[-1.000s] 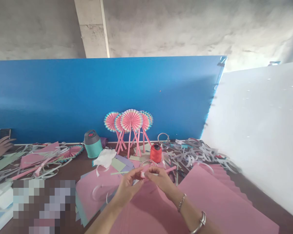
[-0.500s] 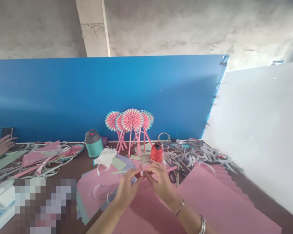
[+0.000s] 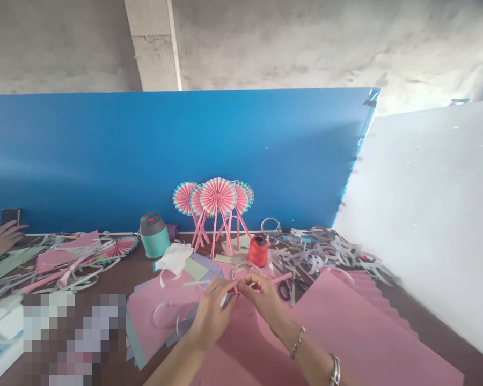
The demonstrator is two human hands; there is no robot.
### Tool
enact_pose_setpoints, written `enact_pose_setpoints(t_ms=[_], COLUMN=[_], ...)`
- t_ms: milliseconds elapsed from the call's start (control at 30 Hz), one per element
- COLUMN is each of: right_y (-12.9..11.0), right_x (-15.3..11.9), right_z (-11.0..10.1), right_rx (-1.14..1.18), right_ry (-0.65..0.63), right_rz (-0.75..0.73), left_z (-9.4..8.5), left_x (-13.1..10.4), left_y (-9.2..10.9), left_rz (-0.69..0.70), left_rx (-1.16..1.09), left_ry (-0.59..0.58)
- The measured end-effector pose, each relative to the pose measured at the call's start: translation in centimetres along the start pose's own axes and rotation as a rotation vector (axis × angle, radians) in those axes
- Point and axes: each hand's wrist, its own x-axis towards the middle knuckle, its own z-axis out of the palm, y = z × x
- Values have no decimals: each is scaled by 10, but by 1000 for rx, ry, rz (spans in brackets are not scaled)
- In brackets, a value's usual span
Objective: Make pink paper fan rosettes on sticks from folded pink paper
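Observation:
My left hand (image 3: 214, 310) and my right hand (image 3: 262, 300) meet fingertip to fingertip above a large pink sheet (image 3: 245, 348). Each is closed in a pinch, and what lies between the fingertips is too small to name. Just beyond them are a thin ring of strip (image 3: 245, 266) and a red thread spool (image 3: 258, 252). Black-handled scissors (image 3: 284, 291) lie right of my right hand. Stacked pink paper (image 3: 156, 316) lies left of my left hand.
Round pleated pink fans (image 3: 218, 197) stand on pink sticks by the blue partition (image 3: 104, 155). A teal container (image 3: 154, 236) is left of them. Paper strips (image 3: 326, 249) heap at the right. Another person's hand (image 3: 4, 241) is at the far left, beside a phone (image 3: 11, 216).
The fingers of both hands have shifted slightly around their pinch, and the small whitish piece seen between them before is now hidden. The right hand's index finger is more curled.

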Motion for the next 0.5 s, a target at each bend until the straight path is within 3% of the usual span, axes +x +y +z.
enact_pose_setpoints(t_ms=[500], right_y=[-6], right_x=[-2], right_z=[-1], right_rx=[134], right_ry=[-18], right_rz=[143], left_z=[2], left_x=[-3], left_y=[3], left_rz=[41], left_rx=[54], left_ry=[13])
